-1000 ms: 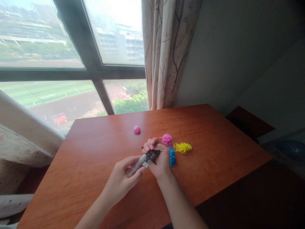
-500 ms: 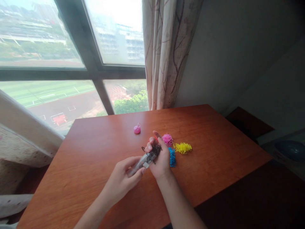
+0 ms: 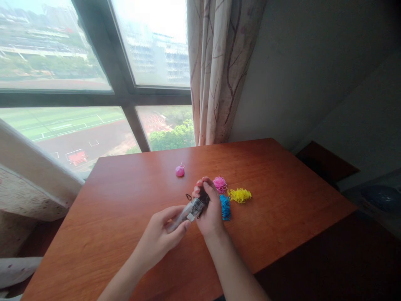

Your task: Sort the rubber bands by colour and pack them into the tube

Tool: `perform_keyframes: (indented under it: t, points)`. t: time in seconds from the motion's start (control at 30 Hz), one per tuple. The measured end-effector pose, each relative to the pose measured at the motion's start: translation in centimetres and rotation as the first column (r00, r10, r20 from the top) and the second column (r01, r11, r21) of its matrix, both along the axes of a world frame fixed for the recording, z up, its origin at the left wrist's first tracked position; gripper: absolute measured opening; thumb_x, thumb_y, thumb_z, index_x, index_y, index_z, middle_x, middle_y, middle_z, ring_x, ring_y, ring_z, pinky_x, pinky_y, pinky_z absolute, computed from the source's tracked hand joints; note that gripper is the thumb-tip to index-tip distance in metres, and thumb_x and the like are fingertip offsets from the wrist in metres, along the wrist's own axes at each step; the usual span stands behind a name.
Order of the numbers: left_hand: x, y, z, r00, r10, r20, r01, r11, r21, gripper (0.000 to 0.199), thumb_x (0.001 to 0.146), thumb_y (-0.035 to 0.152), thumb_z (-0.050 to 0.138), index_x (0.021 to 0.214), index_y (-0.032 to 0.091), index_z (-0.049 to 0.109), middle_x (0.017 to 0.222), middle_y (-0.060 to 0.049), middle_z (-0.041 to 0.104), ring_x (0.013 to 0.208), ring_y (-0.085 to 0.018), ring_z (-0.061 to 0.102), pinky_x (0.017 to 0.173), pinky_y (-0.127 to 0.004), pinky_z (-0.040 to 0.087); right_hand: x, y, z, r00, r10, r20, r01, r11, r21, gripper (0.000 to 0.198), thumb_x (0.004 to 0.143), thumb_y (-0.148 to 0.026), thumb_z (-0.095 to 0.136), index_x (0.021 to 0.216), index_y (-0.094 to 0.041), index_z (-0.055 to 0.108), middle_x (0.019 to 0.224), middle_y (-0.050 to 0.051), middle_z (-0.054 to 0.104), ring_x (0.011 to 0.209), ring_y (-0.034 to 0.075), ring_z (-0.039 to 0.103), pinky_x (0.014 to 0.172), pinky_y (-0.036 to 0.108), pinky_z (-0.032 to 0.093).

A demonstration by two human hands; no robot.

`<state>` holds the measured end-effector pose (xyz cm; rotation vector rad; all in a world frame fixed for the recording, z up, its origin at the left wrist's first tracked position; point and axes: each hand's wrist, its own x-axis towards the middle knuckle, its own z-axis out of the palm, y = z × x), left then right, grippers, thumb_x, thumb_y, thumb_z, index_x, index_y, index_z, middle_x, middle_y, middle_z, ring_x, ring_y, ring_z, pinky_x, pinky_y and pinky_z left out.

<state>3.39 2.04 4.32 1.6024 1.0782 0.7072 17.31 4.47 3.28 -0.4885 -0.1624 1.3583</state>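
Note:
My left hand (image 3: 166,228) is closed around a clear plastic bottle (image 3: 188,212) that lies tilted, its mouth end toward the upper right. Cupped at that end, my right hand (image 3: 211,207) has its fingers curled over a clump of black rubber bands (image 3: 204,195). The bottle's end touches the clump; whether some bands are inside it is hard to make out. A hint of red shows by the right fingertips. One loose black band (image 3: 188,196) is just left of the right hand. Beside that hand are piles of blue bands (image 3: 224,207), pink bands (image 3: 219,184) and yellow bands (image 3: 239,195).
A small pink round object with a loop (image 3: 179,170) sits toward the back of the brown wooden table (image 3: 131,188). Behind the table are a window (image 3: 125,98) and a patterned curtain (image 3: 216,75). The table's right edge borders a dark area.
My right fingers have curled inward and the thumb has folded down over the black bands. The bottle and my left hand stay nearly where they were.

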Motion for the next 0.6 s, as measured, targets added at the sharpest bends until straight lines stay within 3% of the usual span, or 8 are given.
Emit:
perform_keyframes:
  t: [0.1, 0.2, 0.37, 0.47, 0.6]
  points:
    - [0.08, 0.01, -0.12, 1.000, 0.008, -0.012, -0.008, 1.000, 0.022, 0.039, 0.084, 0.037, 0.063, 0.112, 0.012, 0.071, 0.083, -0.003, 0.067, 0.067, -0.014, 0.052, 0.056, -0.019, 0.042, 0.00, -0.03, 0.02, 1.000, -0.006, -0.021, 0.006, 1.000, -0.030, 0.011, 0.079, -0.030, 0.068, 0.087, -0.023, 0.069, 0.069, -0.004, 0.063, 0.057, 0.008, 0.053, 0.053, 0.018, 0.045]
    - [0.13, -0.01, -0.10, 1.000, 0.011, -0.025, -0.010, 0.998, 0.059, 0.037, 0.083, 0.037, 0.063, 0.110, 0.012, 0.072, 0.082, -0.003, 0.068, 0.064, -0.014, 0.052, 0.052, -0.018, 0.040, 0.10, -0.12, -0.10, 1.000, 0.000, -0.020, 0.000, 1.000, -0.026, 0.017, 0.078, -0.026, 0.065, 0.095, -0.025, 0.068, 0.072, -0.004, 0.065, 0.058, 0.008, 0.054, 0.053, 0.019, 0.045]
    - [0.03, -0.04, 0.15, 0.999, -0.011, -0.037, 0.014, 0.997, 0.075, 0.036, 0.085, 0.036, 0.062, 0.111, 0.013, 0.071, 0.084, -0.004, 0.069, 0.065, -0.014, 0.052, 0.053, -0.018, 0.041, 0.25, -0.35, -0.39, 0.999, 0.035, 0.026, -0.035, 0.999, -0.005, 0.039, 0.069, -0.012, 0.060, 0.104, -0.027, 0.065, 0.099, -0.001, 0.072, 0.059, 0.007, 0.054, 0.053, 0.017, 0.045]
    - [-0.01, -0.07, 0.23, 0.999, -0.013, -0.032, 0.015, 0.997, 0.078, 0.035, 0.085, 0.036, 0.062, 0.110, 0.012, 0.071, 0.081, -0.003, 0.067, 0.066, -0.013, 0.051, 0.054, -0.018, 0.041, 0.23, -0.41, -0.46, 0.997, 0.043, 0.060, -0.044, 0.999, 0.013, 0.041, 0.065, -0.010, 0.057, 0.100, -0.027, 0.066, 0.105, -0.001, 0.073, 0.060, 0.007, 0.055, 0.054, 0.017, 0.045]
    - [-0.09, -0.09, 0.23, 1.000, -0.008, -0.011, 0.009, 0.997, 0.076, 0.035, 0.085, 0.037, 0.063, 0.108, 0.011, 0.071, 0.082, -0.004, 0.067, 0.068, -0.014, 0.052, 0.054, -0.018, 0.042, 0.16, -0.35, -0.50, 0.994, 0.057, 0.095, -0.061, 0.997, 0.042, 0.039, 0.058, -0.006, 0.055, 0.087, -0.026, 0.070, 0.090, -0.002, 0.074, 0.069, 0.010, 0.062, 0.058, 0.019, 0.047]
